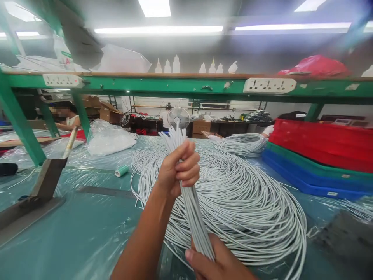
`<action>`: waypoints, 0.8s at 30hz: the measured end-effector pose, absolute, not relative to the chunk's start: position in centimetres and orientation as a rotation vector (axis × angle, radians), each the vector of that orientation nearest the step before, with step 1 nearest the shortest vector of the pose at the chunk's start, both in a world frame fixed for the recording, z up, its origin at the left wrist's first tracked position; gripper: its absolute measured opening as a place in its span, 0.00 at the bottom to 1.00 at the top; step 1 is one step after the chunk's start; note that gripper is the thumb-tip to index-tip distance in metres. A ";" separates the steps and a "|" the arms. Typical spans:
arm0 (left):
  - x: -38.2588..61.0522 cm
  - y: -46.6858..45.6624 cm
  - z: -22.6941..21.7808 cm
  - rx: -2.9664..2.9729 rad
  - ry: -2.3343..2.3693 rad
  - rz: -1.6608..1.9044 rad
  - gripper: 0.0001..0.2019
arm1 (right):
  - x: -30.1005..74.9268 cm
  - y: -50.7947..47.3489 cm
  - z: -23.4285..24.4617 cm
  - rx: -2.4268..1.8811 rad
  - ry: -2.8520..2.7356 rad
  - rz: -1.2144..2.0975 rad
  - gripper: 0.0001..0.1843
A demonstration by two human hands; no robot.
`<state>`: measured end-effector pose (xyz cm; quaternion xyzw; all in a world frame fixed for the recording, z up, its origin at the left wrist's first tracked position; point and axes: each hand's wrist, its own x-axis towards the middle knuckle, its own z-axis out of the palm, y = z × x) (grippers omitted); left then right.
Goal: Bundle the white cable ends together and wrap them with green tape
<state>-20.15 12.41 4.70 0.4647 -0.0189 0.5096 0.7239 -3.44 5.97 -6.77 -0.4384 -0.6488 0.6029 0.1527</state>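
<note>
A bundle of cut white cable lengths [190, 206] stands nearly upright in front of me, its top ends fanned out near a far-off fan. My left hand [178, 171] is closed round the bundle near its upper part, fingers wrapped tight. At the bottom edge of the view, my right hand [217, 262] grips the bundle's lower end, with the thumb laid across it. Behind and under the bundle, a large loose coil of white cable [247, 202] lies on the plastic-covered green table [81, 233].
A second smaller cable coil [243, 144] lies farther back. Stacked red, green and blue trays [320, 155] sit at the right. A metal lever cutter [48, 177] and a green tape roll [121, 171] are at the left, with a white plastic bag [109, 138] behind. Another person sits at the far left.
</note>
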 end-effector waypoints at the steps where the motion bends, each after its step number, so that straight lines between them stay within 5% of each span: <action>1: -20.6 12.1 4.9 1.048 -0.028 1.110 0.18 | -3.3 6.6 -5.7 -1.164 -1.948 1.762 0.21; 5: -21.8 10.7 6.1 1.079 0.044 1.148 0.17 | -1.9 12.5 -1.2 -0.600 -2.578 1.790 0.24; 8: -22.4 9.9 6.6 1.076 0.064 1.190 0.16 | -2.4 18.6 -1.2 -0.917 -2.321 1.260 0.17; 12: -22.9 9.9 6.7 1.082 0.084 1.241 0.16 | -5.9 24.1 -5.4 -1.154 -2.210 1.051 0.16; 24: -21.9 11.0 6.2 1.061 0.121 1.237 0.16 | -6.7 25.8 -8.1 -1.108 -2.034 1.304 0.13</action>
